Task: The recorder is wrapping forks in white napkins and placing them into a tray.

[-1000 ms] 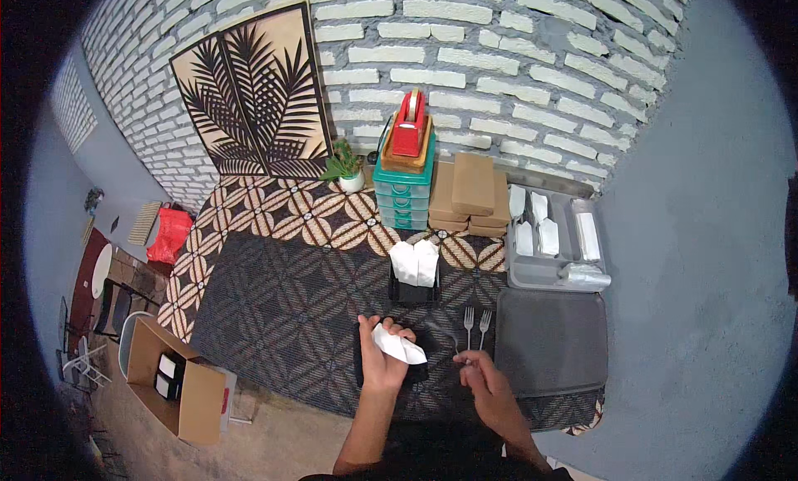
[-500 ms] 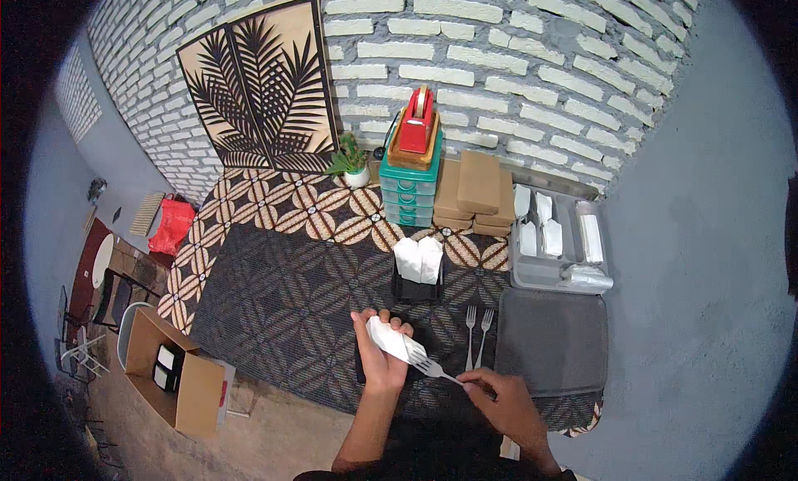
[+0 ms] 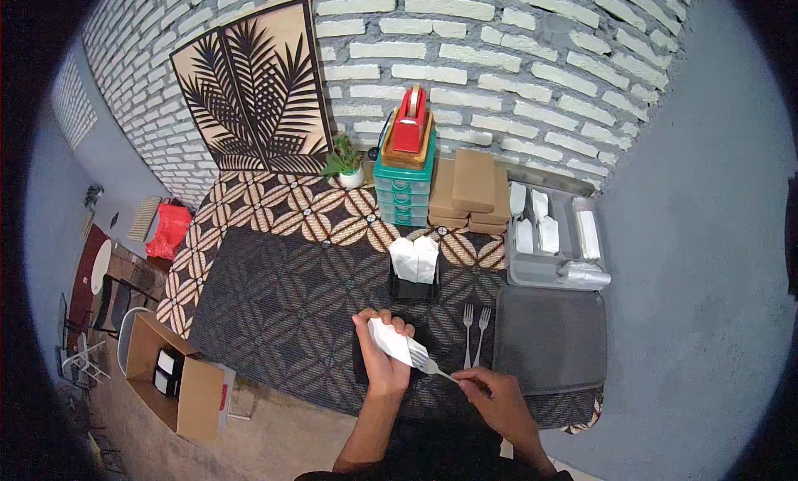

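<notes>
My left hand [image 3: 385, 356] is closed round a white paper sleeve [image 3: 387, 340], which slants down toward the right. A metal fork [image 3: 431, 367] is pinched by the handle in my right hand [image 3: 497, 394]. Its tines point up-left and meet the lower right end of the sleeve; how much of them is inside cannot be made out. Just beyond my right hand, two more forks [image 3: 475, 327] lie side by side on the dark mat, tines away from me. Beyond my left hand, a black holder [image 3: 413, 291] carries upright white paper sleeves [image 3: 414, 259].
A grey tray [image 3: 550, 340] lies at the right. Behind it a divided clear tray [image 3: 532, 273] holds white packets. Brown boxes [image 3: 472, 182], a teal drawer unit [image 3: 403, 194] with a red tape dispenser [image 3: 411, 124], and a potted plant [image 3: 350, 175] line the wall. An open carton [image 3: 198, 394] stands left.
The fork and sleeve have shifted slightly against each other, and the sleeve has turned a little in my left hand. Both hands keep their hold. The whole view has moved slightly.
</notes>
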Action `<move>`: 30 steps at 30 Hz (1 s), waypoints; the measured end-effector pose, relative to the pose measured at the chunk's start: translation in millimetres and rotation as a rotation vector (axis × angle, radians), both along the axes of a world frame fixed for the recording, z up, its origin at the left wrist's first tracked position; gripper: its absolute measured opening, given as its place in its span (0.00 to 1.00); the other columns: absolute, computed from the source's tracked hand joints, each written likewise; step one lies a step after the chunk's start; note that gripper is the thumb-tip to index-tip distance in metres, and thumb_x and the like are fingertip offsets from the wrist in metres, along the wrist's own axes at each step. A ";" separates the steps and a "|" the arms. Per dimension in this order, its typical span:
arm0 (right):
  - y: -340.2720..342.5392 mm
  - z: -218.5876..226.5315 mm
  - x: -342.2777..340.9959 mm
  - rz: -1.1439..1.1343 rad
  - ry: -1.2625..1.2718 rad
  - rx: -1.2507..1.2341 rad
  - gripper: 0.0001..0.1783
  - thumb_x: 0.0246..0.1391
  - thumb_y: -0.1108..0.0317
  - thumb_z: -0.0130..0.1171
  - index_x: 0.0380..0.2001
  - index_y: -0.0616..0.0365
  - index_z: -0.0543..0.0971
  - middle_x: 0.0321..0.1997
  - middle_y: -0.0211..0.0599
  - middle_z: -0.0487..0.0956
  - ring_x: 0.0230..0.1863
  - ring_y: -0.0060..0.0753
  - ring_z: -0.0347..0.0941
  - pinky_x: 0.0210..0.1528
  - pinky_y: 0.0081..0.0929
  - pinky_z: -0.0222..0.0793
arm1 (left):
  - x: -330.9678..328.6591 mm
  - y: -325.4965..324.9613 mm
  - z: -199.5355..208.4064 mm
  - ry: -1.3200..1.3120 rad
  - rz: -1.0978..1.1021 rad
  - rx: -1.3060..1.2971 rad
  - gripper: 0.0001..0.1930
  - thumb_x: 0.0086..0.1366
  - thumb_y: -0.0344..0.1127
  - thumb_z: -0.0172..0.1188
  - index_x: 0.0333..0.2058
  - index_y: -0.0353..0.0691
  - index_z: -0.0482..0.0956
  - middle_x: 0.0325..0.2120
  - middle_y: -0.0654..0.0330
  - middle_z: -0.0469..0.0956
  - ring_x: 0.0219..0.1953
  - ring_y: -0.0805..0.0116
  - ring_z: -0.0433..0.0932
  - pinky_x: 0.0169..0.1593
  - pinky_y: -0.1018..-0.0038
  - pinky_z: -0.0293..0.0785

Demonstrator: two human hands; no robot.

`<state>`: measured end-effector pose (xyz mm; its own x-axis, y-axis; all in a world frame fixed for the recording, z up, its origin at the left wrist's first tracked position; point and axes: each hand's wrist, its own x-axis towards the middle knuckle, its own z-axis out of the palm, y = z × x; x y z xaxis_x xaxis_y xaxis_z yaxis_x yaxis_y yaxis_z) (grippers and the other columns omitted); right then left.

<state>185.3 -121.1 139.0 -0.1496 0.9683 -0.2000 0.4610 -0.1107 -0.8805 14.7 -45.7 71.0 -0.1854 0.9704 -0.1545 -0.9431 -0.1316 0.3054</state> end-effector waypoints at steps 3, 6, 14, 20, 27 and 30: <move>1.0 -5.0 1.1 0.009 -0.017 -0.019 0.12 0.60 0.64 0.54 0.42 0.59 0.78 0.33 0.43 0.81 0.31 0.32 0.77 0.35 0.28 0.69 | 0.9 -0.8 1.7 -0.016 -0.007 -0.013 0.15 0.69 0.53 0.46 0.36 0.48 0.67 0.27 0.64 0.65 0.28 0.72 0.65 0.34 0.73 0.66; 1.3 -14.0 -0.5 -0.007 0.024 0.000 0.11 0.59 0.66 0.55 0.42 0.58 0.79 0.32 0.42 0.81 0.28 0.27 0.76 0.33 0.26 0.69 | 1.2 -0.1 4.8 -0.005 -0.015 -0.008 0.16 0.70 0.54 0.43 0.34 0.49 0.66 0.27 0.65 0.65 0.28 0.71 0.66 0.36 0.71 0.65; 7.1 -39.8 -11.5 -0.056 0.139 0.056 0.10 0.58 0.68 0.56 0.42 0.57 0.79 0.28 0.35 0.80 0.24 0.19 0.70 0.28 0.21 0.66 | 11.6 -2.2 6.1 0.041 -0.053 0.015 0.15 0.70 0.52 0.44 0.36 0.47 0.66 0.27 0.64 0.64 0.28 0.72 0.64 0.34 0.73 0.66; 8.7 -37.9 -14.9 -0.071 0.165 0.013 0.10 0.58 0.69 0.57 0.42 0.59 0.79 0.26 0.30 0.78 0.25 0.15 0.70 0.27 0.16 0.64 | 20.3 -3.7 4.5 0.081 -0.096 0.014 0.13 0.71 0.51 0.44 0.35 0.49 0.66 0.27 0.66 0.63 0.28 0.72 0.64 0.33 0.72 0.64; 0.2 -31.0 -5.2 -0.117 0.172 0.019 0.10 0.58 0.69 0.57 0.41 0.60 0.79 0.25 0.29 0.78 0.25 0.14 0.70 0.27 0.16 0.64 | 21.8 0.6 8.2 0.118 -0.040 0.083 0.12 0.71 0.50 0.44 0.35 0.50 0.65 0.27 0.67 0.62 0.27 0.73 0.62 0.34 0.73 0.64; -1.1 -33.3 -4.6 -0.146 0.225 0.045 0.10 0.58 0.68 0.57 0.41 0.61 0.79 0.24 0.29 0.77 0.25 0.14 0.70 0.27 0.15 0.64 | 24.8 -0.4 10.3 0.156 -0.043 0.122 0.11 0.71 0.49 0.43 0.35 0.50 0.65 0.28 0.67 0.62 0.27 0.72 0.62 0.34 0.73 0.63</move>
